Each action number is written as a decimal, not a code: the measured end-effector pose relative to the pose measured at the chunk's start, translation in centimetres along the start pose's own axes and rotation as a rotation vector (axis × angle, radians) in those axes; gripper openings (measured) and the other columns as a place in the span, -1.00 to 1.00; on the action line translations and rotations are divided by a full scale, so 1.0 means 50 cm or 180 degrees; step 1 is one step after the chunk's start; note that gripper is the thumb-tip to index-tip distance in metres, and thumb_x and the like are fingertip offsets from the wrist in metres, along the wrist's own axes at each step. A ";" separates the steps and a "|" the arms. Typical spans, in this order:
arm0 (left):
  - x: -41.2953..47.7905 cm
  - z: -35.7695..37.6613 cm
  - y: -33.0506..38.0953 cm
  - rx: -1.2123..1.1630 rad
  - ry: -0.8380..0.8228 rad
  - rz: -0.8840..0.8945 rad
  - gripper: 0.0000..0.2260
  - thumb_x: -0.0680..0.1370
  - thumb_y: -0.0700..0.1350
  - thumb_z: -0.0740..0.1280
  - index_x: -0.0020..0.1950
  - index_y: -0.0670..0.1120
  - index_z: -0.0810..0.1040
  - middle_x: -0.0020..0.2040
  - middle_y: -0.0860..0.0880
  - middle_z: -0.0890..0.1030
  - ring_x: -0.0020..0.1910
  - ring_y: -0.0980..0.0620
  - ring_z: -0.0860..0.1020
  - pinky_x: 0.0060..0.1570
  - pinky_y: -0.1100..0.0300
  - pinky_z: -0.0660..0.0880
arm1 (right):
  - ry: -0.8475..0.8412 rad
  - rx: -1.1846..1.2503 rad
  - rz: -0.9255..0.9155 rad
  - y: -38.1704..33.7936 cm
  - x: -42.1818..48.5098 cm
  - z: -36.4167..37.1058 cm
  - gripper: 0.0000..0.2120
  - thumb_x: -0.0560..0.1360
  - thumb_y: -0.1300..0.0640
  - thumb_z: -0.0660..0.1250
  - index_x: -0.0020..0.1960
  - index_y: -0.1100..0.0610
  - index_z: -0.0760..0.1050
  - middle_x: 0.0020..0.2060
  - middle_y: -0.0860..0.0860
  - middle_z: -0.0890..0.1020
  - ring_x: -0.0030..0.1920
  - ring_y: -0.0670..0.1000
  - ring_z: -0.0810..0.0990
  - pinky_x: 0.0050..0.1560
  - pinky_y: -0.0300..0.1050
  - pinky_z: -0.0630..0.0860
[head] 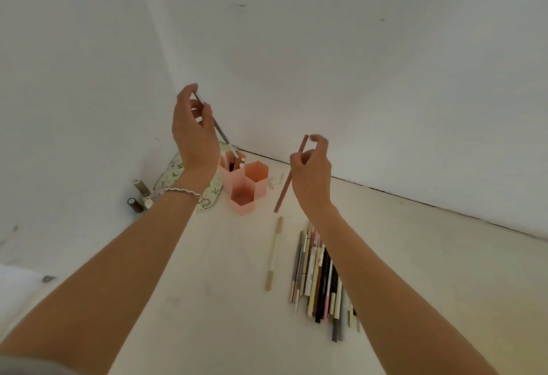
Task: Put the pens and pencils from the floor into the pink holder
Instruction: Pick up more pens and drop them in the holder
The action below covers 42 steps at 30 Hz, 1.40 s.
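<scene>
Pens and pencils: most lie in a tight bundle (321, 279) on the floor (207, 300) under the right forearm; one cream pen (274, 253) lies apart, just left of the bundle.
Left hand (194, 131): raised above the holder, fingers closed on the top end of a grey pencil (218, 127) that slants down, its lower tip at the mouth of the rear compartment.
Right hand (311, 173): raised to the right of the holder, pinching a reddish-brown pencil (286, 180) near its upper end; the pencil hangs steeply and its lower tip is clear of the floor.
Pink holder (244, 183): a cluster of hexagonal cups standing on the floor near the corner of the walls, between the two hands and beyond them.
Holder contents: the rear left cup already has a few pens upright in it; the front cup and the right cup look empty.
Bracelet (184, 192): a pale chain on the left wrist.
Nearby clutter: a floral-patterned tray (170, 173) behind the left wrist and two small dark bottles (138, 196) left of it, none part of the task.
Done so far: judging by the cups, only a small share is stowed.
In hand: two pencils, the grey one closest to going in.
Left to do: the big bundle and the lone cream pen, so I judge the task early on.
</scene>
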<state>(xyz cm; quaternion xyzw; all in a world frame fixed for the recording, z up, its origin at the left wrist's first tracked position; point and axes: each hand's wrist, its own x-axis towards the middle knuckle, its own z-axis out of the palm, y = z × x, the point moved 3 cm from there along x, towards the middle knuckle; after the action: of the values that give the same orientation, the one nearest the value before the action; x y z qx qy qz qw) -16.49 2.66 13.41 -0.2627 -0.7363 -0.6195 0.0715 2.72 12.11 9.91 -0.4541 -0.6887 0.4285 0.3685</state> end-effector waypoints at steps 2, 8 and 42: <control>0.000 0.016 -0.021 0.0130 -0.0275 0.0039 -0.72 0.62 -0.25 0.23 0.33 -0.08 0.47 0.05 -0.09 0.58 0.01 0.02 0.58 0.10 0.10 0.56 | 0.0139 0.0241 -0.0238 -0.023 0.015 0.007 -0.63 0.56 0.29 0.21 0.30 0.05 0.25 -0.34 0.03 0.50 -0.44 -0.19 0.48 -0.41 -0.38 0.44; -0.056 0.029 -0.110 0.0898 -0.0951 0.0320 -0.81 0.61 -0.13 0.27 0.18 -0.10 0.58 0.19 -0.07 0.55 0.22 -0.06 0.48 0.27 0.15 0.37 | 0.0303 0.0373 -0.0761 -0.051 0.026 0.052 -0.53 0.60 0.27 0.19 0.42 -0.06 0.17 -0.32 0.05 0.54 -0.40 -0.10 0.49 -0.34 -0.30 0.46; -0.383 0.053 -0.180 0.2761 -0.3139 -0.0553 -0.83 0.60 0.00 0.29 0.05 -0.10 0.47 0.04 -0.08 0.59 -0.02 -0.07 0.57 -0.12 0.12 0.44 | -0.0027 -0.1090 -0.0103 0.103 -0.076 -0.139 -0.79 0.58 0.25 0.15 0.13 0.10 0.51 -0.15 -0.08 0.58 -0.30 -0.10 0.47 -0.15 -0.16 0.49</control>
<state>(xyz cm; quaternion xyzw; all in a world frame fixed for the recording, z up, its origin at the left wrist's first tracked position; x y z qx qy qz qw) -3.85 -1.41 -3.29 -0.4026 -0.8839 -0.0776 -0.2249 11.75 11.43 7.18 -0.4972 -0.7605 0.3008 0.2897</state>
